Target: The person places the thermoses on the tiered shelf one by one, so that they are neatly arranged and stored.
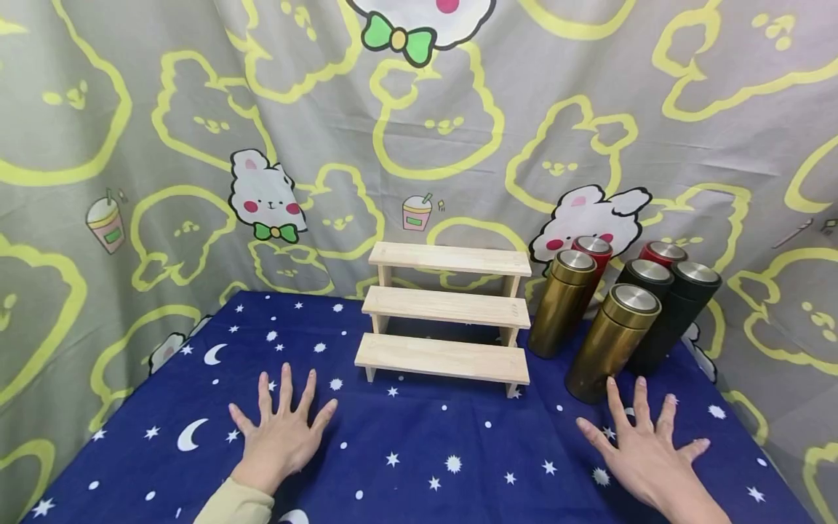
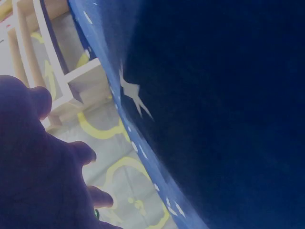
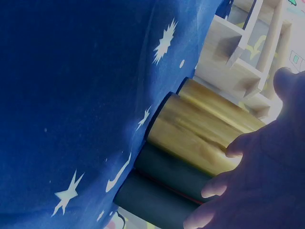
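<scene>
Fingers spread apart, my left hand [image 1: 278,440] and right hand [image 1: 644,458] grip nothing; the nearer gold flask [image 1: 605,353] stands just ahead of the right, the wooden rack [image 1: 448,306] beyond, between both. A full-palm wrap would likely suit the smooth flask.

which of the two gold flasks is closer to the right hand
The front gold flask, just ahead of the right hand. The other gold flask stands farther back, closer to the wooden shelf.
</scene>
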`<action>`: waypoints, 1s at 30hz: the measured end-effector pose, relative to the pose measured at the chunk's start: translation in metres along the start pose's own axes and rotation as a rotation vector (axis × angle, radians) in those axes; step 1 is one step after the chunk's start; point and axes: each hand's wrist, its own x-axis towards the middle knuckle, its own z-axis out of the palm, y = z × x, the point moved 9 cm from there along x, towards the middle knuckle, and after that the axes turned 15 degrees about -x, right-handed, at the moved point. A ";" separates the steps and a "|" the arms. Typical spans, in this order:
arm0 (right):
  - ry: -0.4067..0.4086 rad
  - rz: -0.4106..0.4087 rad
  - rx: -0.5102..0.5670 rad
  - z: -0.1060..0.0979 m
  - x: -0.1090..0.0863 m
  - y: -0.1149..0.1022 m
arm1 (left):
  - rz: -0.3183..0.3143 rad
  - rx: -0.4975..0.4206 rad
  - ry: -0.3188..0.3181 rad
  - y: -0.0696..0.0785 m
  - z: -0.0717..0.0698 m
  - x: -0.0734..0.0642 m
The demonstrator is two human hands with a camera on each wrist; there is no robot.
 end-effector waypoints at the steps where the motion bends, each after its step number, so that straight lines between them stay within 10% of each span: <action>1: -0.002 0.000 0.000 0.000 0.000 0.000 | 0.000 0.001 0.001 0.000 0.000 0.000; 6: 0.055 -0.005 0.004 -0.009 -0.002 0.002 | 0.010 -0.002 0.016 -0.001 0.000 0.002; 14: 0.479 0.050 0.230 -0.064 -0.011 0.021 | 0.101 -0.118 0.173 0.010 -0.025 0.019; 19: 0.568 0.091 0.457 -0.075 -0.008 0.032 | 0.077 -0.493 0.156 0.014 -0.021 0.044; 30: 0.436 0.123 0.922 -0.050 0.027 0.024 | -0.019 -1.225 0.023 0.019 0.026 0.088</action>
